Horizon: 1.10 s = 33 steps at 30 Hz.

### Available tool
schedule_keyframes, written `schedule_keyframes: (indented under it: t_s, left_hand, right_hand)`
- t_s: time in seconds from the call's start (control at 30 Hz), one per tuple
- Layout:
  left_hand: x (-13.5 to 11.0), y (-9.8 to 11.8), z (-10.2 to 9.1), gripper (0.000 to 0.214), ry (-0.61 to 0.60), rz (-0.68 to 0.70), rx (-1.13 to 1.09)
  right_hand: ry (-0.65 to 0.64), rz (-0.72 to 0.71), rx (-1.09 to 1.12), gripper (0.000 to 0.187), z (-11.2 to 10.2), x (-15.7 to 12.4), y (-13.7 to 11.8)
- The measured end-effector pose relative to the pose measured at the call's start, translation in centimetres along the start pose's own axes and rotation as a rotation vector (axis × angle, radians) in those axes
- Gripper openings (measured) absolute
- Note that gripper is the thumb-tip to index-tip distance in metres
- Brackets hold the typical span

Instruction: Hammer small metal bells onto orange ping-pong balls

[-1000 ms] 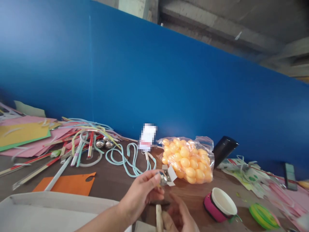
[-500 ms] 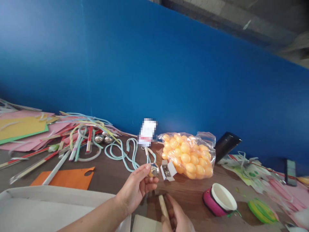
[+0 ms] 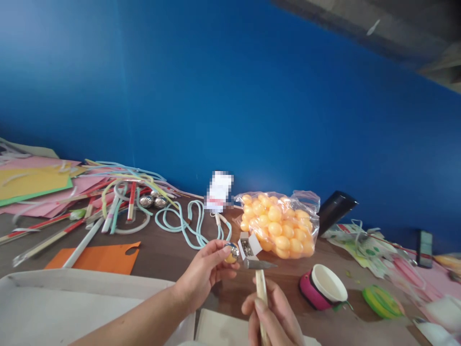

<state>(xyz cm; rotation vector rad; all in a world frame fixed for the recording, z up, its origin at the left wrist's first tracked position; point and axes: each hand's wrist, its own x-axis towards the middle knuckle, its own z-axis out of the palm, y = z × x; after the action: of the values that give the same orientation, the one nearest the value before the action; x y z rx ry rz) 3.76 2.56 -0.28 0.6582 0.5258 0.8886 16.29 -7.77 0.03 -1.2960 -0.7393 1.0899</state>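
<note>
My left hand [image 3: 207, 269] pinches a shiny silver ball [image 3: 231, 253] between thumb and fingers, above the tabletop. My right hand [image 3: 272, 312] is wrapped round the wooden handle of a hammer [image 3: 261, 288]. The hammer's dark metal head [image 3: 259, 264] points its tapered end to the right and lies just right of the ball. Just behind the head stands an open small white box [image 3: 249, 246] with tiny metal pieces inside, their kind too small to tell.
Behind the box lies a clear bag of orange balls [image 3: 277, 226]. A pink-and-white cup [image 3: 324, 288] and a green ring-shaped item [image 3: 382, 302] are at right. Light-blue cord [image 3: 183, 226], silver balls [image 3: 153, 200], orange paper [image 3: 97, 257] and a white tray [image 3: 82, 278] are at left.
My right hand has raised the hammer, and its metal head now shows beside the ball. My left hand still holds the ball in nearly the same place.
</note>
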Motion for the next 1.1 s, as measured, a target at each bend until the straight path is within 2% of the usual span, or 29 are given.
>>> schedule_keyframes:
  t_s: [0.13, 0.2, 0.37, 0.47, 0.6, 0.93, 1.1]
  left_hand:
    - [-0.1, 0.0, 0.1, 0.023, -0.007, -0.015, 0.071]
    - [-0.1, -0.1, 0.1, 0.024, -0.022, -0.010, 0.100]
    - [-0.2, -0.1, 0.2, 0.035, -0.024, -0.010, 0.129]
    - [-0.2, -0.1, 0.3, 0.042, -0.020, -0.025, 0.144]
    - [-0.1, -0.2, 0.4, 0.037, -0.030, -0.036, 0.150]
    - [-0.1, -0.4, 0.3, 0.034, -0.020, -0.024, 0.155]
    - [0.0, -0.4, 0.4, 0.033, -0.011, -0.026, 0.158]
  right_hand:
    - [0.075, -0.005, 0.125, 0.053, 0.1, -0.4, -0.7]
    - [0.105, -0.006, 0.184, 0.051, -0.2, -0.5, -0.8]
    - [0.065, -0.091, 0.230, 0.042, -0.5, -0.9, -0.5]
    - [0.047, -0.087, 0.213, 0.041, -0.3, -0.9, -0.3]
    - [0.009, -0.060, 0.156, 0.046, -0.3, -0.5, 0.2]
    - [-0.012, -0.137, 0.079, 0.046, -0.2, -0.8, 0.4]
    - [0.023, -0.104, 0.047, 0.053, -0.1, -0.9, 0.6]
